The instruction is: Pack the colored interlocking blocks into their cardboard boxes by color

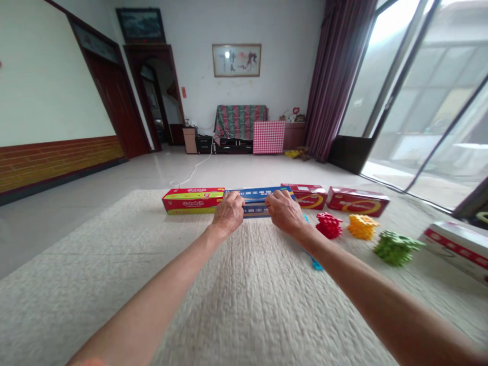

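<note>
Bright room with white walls (190, 30), a purple curtain (324, 76) beside tall glass doors (430, 101), and a pale, ribbed mat (125, 290) spread over a shiny floor (160, 170). Two bare arms reach straight forward across the mat to a long blue box (256, 195), which lies lengthwise across the middle of the view. Left hand (229, 211) and right hand (282, 209) are both curled closed on the box's near upper edge, well inside its two ends, knuckles toward the viewer; the thumbs' exact hold cannot be made out. Left of the blue box, end to end or almost touching, is a red and lime-green box (193, 201); to the right are two dark red boxes (358, 202), the nearer one partly hidden behind the blue box's right end. Red, yellow and green plastic pieces (363, 226) sit on the mat beyond the right forearm. Handling this box well probably means matching the pressure of both hands, so neither end swings into a neighbour, and keeping the fingers light, since thin card may dent. Keeping the right forearm clear of the plastic pieces also seems wise.
</note>
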`<state>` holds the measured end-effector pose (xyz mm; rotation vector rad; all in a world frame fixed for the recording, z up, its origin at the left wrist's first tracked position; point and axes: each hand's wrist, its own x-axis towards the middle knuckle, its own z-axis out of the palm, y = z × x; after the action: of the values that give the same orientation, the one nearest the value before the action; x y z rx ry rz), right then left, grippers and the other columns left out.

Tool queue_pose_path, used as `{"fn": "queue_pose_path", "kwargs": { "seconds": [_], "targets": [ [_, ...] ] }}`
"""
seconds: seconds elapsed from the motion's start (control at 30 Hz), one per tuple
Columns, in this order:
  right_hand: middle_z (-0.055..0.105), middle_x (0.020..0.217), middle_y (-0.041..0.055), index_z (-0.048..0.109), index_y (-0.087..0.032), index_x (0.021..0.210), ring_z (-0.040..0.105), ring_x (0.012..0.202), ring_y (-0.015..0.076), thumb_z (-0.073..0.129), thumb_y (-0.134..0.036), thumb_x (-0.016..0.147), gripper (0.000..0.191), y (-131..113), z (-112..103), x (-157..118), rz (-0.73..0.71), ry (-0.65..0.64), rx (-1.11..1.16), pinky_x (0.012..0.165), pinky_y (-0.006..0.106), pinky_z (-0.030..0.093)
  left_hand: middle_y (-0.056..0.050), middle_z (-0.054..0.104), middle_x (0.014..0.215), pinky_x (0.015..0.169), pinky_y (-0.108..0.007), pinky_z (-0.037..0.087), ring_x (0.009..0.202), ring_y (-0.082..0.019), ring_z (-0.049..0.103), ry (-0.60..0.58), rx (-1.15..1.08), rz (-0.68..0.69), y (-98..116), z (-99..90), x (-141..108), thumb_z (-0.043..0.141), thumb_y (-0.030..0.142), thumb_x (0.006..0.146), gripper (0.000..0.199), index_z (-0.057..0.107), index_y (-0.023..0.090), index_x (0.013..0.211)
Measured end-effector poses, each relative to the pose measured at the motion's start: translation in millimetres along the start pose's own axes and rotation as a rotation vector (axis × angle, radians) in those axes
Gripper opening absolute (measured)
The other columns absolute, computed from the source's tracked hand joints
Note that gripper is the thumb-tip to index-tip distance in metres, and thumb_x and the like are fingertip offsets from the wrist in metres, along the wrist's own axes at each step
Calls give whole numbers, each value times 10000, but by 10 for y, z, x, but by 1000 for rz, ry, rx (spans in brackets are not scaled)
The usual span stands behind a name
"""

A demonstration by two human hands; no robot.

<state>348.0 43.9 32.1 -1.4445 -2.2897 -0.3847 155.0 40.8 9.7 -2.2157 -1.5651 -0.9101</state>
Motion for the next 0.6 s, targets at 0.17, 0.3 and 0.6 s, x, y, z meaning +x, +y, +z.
{"fn": "queue_pose_path", "kwargs": {
  "seconds": [0.17, 0.3, 0.6],
  "targets": [
    [624, 1008, 100, 644, -206, 959, 500, 965, 241, 466, -183, 929, 182, -260, -138, -748, -48, -47, 90, 799, 317, 428, -67, 634, 1065, 899, -370, 513, 1041, -238, 553, -63, 24, 12, 273, -360, -760, 515, 93, 820, 170, 626, 221, 839],
    [640, 1018, 96, 656, -202, 947, 521, 958, 238, 496, -173, 906, 168, -444, -232, -1176, -34, -74, 134, 796, 310, 420, -78, 641, 1094, 904, -384, 526, 1048, -249, 551, -72, 46, 5, 460, -530, -1179, 511, 89, 827, 181, 640, 215, 842],
    [703, 922, 84, 712, -194, 918, 626, 893, 212, 487, -238, 916, 229, -463, -402, -1267, 27, -155, 172, 806, 298, 426, -83, 658, 1051, 941, -397, 515, 1039, -245, 582, 78, -56, -31, 624, -479, -1462, 526, 96, 824, 166, 649, 205, 803]
  ]
}}
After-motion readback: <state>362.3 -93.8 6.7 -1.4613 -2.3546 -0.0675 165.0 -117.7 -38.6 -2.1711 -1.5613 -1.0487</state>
